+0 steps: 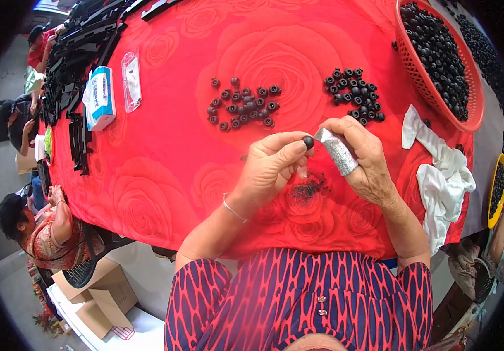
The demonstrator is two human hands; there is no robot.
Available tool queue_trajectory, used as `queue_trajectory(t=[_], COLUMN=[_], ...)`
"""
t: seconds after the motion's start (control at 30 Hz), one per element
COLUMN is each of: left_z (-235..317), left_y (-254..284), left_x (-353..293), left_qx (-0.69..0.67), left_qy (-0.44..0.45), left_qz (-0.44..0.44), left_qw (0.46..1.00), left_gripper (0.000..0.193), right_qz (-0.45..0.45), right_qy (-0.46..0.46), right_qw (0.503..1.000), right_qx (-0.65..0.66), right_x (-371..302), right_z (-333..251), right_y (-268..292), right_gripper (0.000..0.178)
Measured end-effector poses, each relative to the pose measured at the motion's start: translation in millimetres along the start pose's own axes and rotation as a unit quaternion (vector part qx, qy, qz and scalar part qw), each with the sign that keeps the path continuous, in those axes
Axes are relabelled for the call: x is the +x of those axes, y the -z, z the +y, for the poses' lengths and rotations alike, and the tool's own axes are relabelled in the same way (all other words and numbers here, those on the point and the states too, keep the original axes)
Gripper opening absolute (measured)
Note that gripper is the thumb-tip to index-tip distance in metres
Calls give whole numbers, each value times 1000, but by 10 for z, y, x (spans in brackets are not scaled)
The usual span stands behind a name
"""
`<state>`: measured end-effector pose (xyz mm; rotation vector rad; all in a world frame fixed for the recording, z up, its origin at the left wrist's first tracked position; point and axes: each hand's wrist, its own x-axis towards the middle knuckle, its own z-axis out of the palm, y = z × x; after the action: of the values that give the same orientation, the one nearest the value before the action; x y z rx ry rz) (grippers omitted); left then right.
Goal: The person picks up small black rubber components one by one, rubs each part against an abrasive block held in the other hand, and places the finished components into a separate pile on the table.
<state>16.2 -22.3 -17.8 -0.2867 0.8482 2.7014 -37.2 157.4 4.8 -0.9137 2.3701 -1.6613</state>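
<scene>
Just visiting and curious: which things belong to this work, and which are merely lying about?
Likely in use:
round black piece, left fingers
silvery speckled tool, right fingers
similar black pieces
red perforated plastic basket

Probably lying about:
blue and white cardboard box
crumpled white cloth

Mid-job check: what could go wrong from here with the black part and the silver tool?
The tool in the right grip has its narrow end close to the left grip; a slip might nick it.
The black part is small and rounded, so it could pop loose and roll.
Black crumbs lie loose on the cloth below and could get smeared around.
</scene>
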Motion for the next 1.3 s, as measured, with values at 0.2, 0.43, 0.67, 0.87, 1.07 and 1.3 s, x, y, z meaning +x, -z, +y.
queue_trajectory(t=[0.2, 0.43, 0.67, 0.87, 1.07, 1.3], left_z=[-1, -6, -10, 1, 5, 11], left_y=[6, 4, 24, 28, 24, 26], left_x=[-5, 1, 3, -3, 5, 5], left_qx=[0, 5, 8, -2, 3, 6], left_qy=[1, 10, 11, 7, 12, 20], left_qz=[-2, -4, -10, -15, -16, -21], left_qw=[1000, 1000, 1000, 1000, 1000, 1000], left_gripper=[22, 23, 23, 23, 23, 22], right_qz=[2, 1, 2, -1, -9, -7], right_qy=[-5, -10, 11, -9, -8, 4], right_qw=[1000, 1000, 1000, 1000, 1000, 1000], right_qx=[-9, -13, -20, -14, -22, -17], right_x=[-6, -5, -3, 4, 9, 27], right_z=[1, -15, 18, -12, -20, -9], right_y=[-2, 6, 3, 2, 31, 39], right_gripper=[29, 28, 28, 27, 27, 27])
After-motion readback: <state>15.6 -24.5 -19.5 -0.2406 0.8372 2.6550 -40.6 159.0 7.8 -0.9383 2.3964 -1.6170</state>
